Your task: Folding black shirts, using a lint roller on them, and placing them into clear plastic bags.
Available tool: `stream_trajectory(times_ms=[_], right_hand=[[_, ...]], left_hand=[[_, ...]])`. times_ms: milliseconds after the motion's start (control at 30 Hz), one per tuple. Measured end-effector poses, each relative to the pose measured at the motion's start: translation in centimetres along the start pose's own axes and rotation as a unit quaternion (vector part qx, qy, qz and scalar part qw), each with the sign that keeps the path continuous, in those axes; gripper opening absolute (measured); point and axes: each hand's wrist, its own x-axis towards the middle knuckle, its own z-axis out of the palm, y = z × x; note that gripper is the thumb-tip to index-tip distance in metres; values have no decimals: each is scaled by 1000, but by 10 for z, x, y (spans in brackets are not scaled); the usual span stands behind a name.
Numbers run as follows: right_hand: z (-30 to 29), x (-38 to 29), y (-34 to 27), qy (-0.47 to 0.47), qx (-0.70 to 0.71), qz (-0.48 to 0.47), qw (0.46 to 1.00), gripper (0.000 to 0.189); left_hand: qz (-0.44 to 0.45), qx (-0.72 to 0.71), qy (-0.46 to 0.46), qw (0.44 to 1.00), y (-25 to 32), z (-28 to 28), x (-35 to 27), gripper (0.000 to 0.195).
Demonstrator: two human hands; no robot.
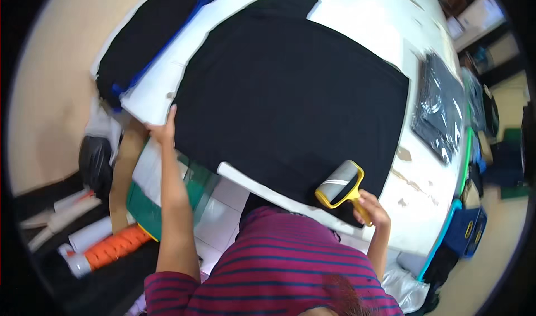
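Note:
A large black cloth (289, 94) lies spread over a white table (423, 215), its lower edge reaching the table's near edge. My right hand (372, 209) grips the yellow handle of a lint roller (341, 184), whose grey roller is over the cloth's lower right part; whether it touches the cloth cannot be told. My left hand (164, 127) is at the cloth's left edge, by the table's corner, with fingers apart and nothing visibly gripped.
Another black cloth with a blue edging (142, 43) lies at the upper left. Clear plastic packages with dark contents (439, 106) lie on the table's right side. A green bin (144, 205) and an orange wrapped roll (119, 247) are at the lower left.

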Motion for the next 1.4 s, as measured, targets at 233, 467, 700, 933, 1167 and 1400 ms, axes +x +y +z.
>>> stream_trajectory(times_ms=[233, 467, 700, 933, 1167, 1400], right_hand=[[103, 157, -69, -190, -170, 58, 965, 29], [273, 333, -100, -220, -207, -44, 952, 35], [222, 305, -82, -272, -157, -63, 947, 40], [34, 59, -55, -84, -105, 208, 969, 36], [91, 151, -62, -94, -109, 73, 987, 38], [246, 382, -155, -215, -142, 20, 966, 35]], left_hand=[[-9, 2, 19, 1000, 8, -4, -7, 119], [-109, 1, -3, 994, 7, -4, 0, 93], [-83, 6, 4, 997, -3, 0, 0, 88], [-112, 43, -27, 992, 11, -7, -1, 88], [-103, 30, -15, 994, 9, -5, 1, 89], [-115, 26, -18, 993, 2, -2, 3, 92]])
